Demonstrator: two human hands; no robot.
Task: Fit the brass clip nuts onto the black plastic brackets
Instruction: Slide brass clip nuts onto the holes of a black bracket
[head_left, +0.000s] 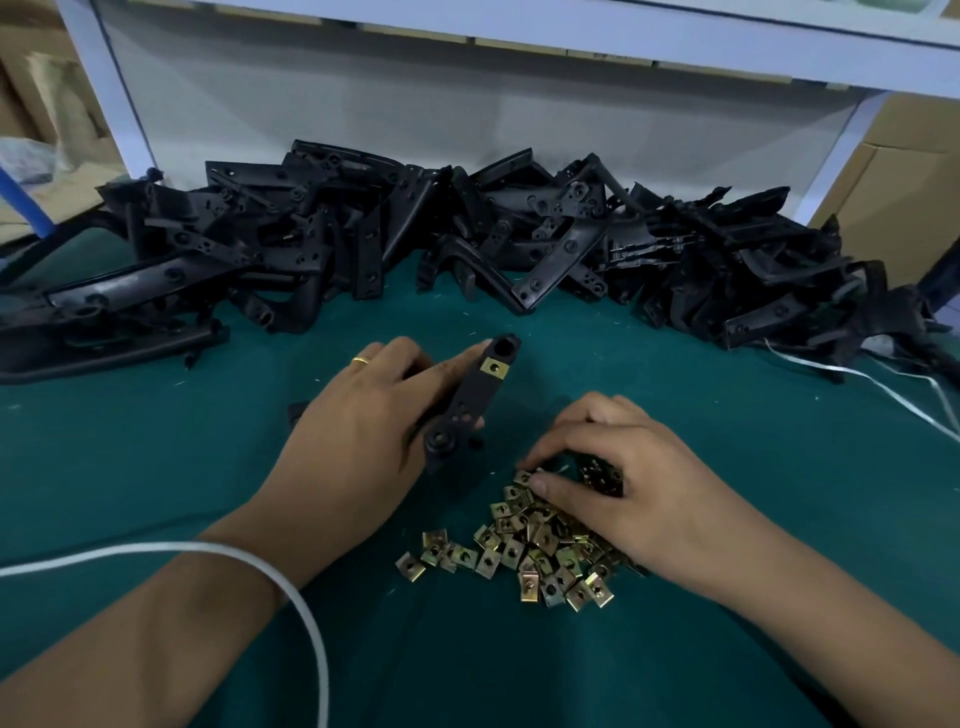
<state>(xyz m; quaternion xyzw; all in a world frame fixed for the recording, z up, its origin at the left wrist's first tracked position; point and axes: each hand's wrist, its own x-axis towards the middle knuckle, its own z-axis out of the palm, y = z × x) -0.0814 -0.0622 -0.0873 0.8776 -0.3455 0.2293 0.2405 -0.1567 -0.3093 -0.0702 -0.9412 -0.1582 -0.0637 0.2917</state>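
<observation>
Two hands work over the green surface (156, 467). The left hand (363, 415) grips one black bracket (470, 400), which carries one fitted brass clip nut (494, 367) near its far end. Just right of that bracket, the right hand (613, 478) rests curled on a heap of several dozen loose clip nuts (524, 551), fingertips pinching among them. Beyond the bracket lies a pile of brackets (467, 234), too many to count.

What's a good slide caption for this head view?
Left hand holds bracket with one nut fitted; right hand picks from brass nuts.
</observation>
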